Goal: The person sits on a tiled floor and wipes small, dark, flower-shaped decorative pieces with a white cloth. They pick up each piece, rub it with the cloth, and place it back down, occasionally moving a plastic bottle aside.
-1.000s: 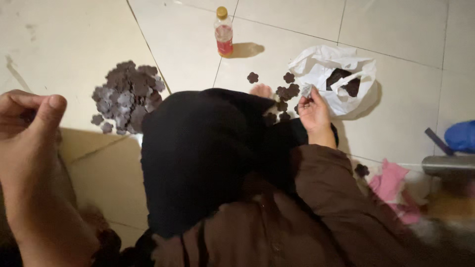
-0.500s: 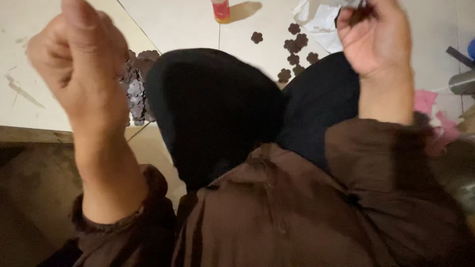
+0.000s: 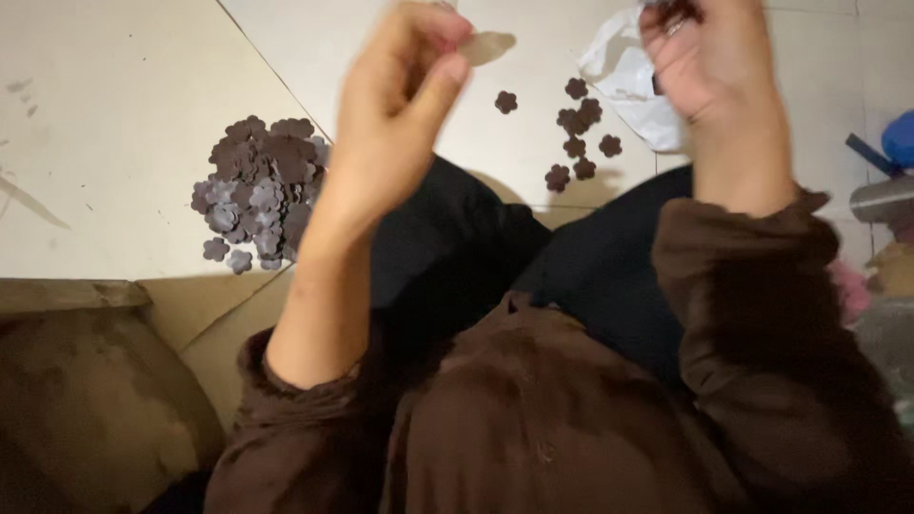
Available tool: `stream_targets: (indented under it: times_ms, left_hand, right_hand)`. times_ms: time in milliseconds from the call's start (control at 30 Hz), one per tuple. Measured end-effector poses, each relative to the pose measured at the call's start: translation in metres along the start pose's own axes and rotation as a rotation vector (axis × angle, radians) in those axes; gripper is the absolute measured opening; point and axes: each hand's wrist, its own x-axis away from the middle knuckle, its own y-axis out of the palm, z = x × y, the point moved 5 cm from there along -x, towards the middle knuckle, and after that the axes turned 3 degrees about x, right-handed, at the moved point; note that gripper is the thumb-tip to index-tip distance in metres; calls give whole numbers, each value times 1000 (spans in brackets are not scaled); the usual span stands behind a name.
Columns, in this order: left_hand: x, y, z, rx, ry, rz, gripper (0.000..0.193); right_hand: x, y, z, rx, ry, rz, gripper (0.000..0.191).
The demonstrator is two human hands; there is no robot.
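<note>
A: Fingers first. What is the left hand (image 3: 400, 105) doing?

B: Thumb and forefinger are pressed together on a small pale, translucent piece (image 3: 486, 46), which sticks out to the right of the fingertips, raised above the tiled floor (image 3: 114, 124). What that piece is, I cannot tell.

A: And the right hand (image 3: 709, 71)?

B: It is lifted near the top edge of the view, fingers curled in. Something dark (image 3: 671, 11) shows at the fingertips, cut off by the frame, so I cannot tell whether they pinch it.

A: Any container?

B: A crumpled white plastic bag (image 3: 628, 86) lies on the floor, partly behind the right hand. Its contents are hidden from here.

A: Where are the flower shapes?

B: A heap of dark flower-shaped pieces (image 3: 257, 190) sits on the floor left of the left forearm, near a tile seam. A few loose flower pieces (image 3: 576, 133) are scattered between the two hands, just beside the bag and beyond the black-clad knees (image 3: 457, 247).

A: Anything at the right edge of the floor?

B: A blue object (image 3: 900, 138) and a grey cylinder (image 3: 881, 200), both partly cut off.
</note>
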Motion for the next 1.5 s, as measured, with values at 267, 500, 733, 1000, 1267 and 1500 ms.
stream_targets:
  times_ms: [267,500,733,1000,1267,1500]
  left_hand:
    - [-31,39,-144,-506,-297,-141,25]
    - [-29,72,-262,-813,-491,-117,34]
    - [-17,86,-313,-996,-534,-233,60]
    - [-3,103,-325,-953,-404,-204,36]
    - [-1,107,-313,-813,-458,-139,28]
    - [-8,108,-304,-807,-455,-120,20]
  right_hand:
    - [-4,-14,75,377,273,316,16]
    - [25,-68,141,281,508,452,14]
    - [15,-85,158,509,524,445,18]
    - [21,-81,180,618,558,355,16]
    - [29,-58,187,1039,246,73,33]
    - [34,-34,189,1511,-67,11,20]
